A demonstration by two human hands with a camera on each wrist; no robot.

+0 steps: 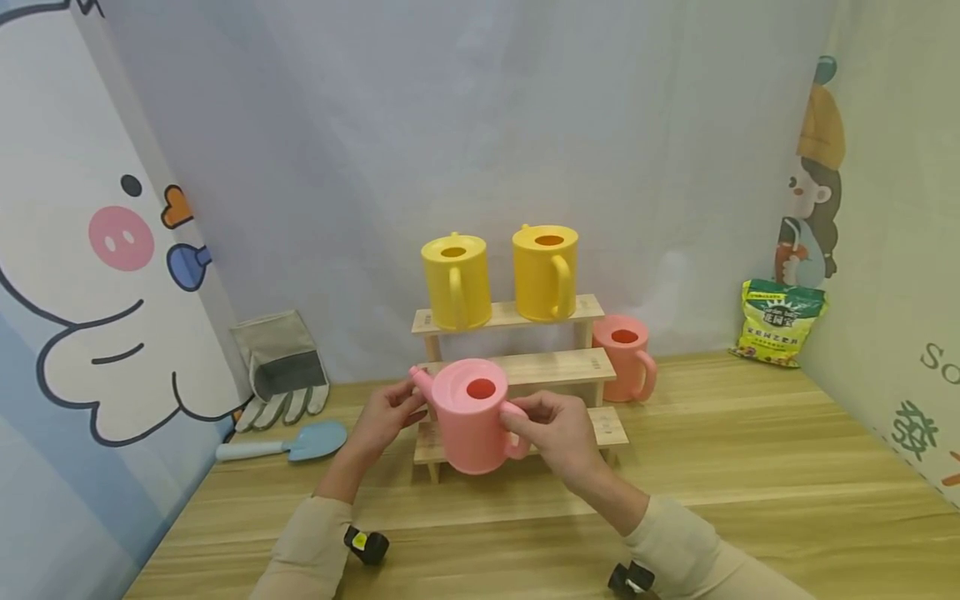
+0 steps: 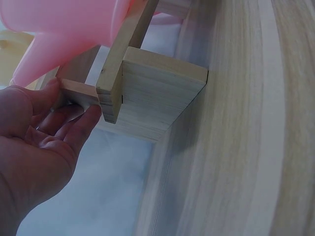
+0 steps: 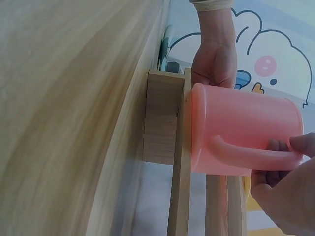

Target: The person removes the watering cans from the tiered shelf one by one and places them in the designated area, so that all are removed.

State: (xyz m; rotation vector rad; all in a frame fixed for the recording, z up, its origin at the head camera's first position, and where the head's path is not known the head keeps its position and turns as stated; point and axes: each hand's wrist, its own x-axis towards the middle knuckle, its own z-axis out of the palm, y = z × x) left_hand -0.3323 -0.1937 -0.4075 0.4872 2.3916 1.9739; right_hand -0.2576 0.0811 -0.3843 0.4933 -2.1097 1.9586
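A pink watering can stands at the lowest step of a three-tier wooden stand, spout to the left. My right hand grips its handle, with the fingers curled round the upper part in the right wrist view. To the left of the can, my left hand pinches the end of a wooden shelf board, thumb above and fingers beneath. The can's spout passes close over that thumb. On the top tier sit two yellow watering cans, handles toward me.
Another pink watering can is on the table behind the stand's right side. At the left lie a light-blue trowel and grey-white gloves. A green-yellow bag leans at the back right by the wall.
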